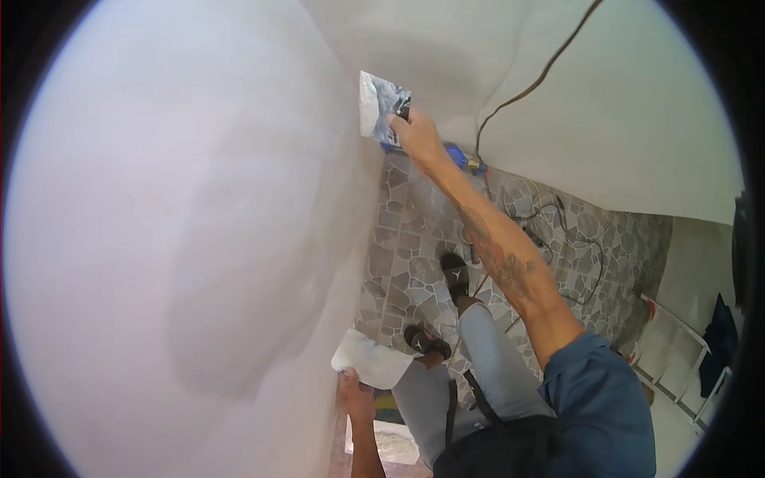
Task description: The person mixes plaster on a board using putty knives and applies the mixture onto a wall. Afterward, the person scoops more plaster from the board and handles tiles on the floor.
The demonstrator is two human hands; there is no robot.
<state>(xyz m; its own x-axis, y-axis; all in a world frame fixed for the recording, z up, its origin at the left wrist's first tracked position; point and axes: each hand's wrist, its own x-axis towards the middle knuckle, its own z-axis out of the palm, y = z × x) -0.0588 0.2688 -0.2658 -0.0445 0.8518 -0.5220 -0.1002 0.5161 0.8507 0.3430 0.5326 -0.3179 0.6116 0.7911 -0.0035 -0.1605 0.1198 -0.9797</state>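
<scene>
My right hand (pixel 416 134), at the end of an outstretched arm, is closed round the handle of a broad putty knife (pixel 386 103). White putty (pixel 368 105) coats the left part of its blade, which is up by the wall corner. Low down by the left wall, my left hand (pixel 355 393) grips the edge of a flat, white-smeared plate (pixel 373 360); its exact kind is unclear. A faint shadow lies over the smooth white wall (pixel 239 239) beside both hands.
A brown cable (pixel 542 76) hangs along the far wall, and more cords (pixel 562 227) lie on the stone-patterned floor (pixel 406 239). Something blue (pixel 456 156) sits by the far corner. A white ladder (pixel 677 350) stands at right. White material (pixel 390 440) is at bottom left.
</scene>
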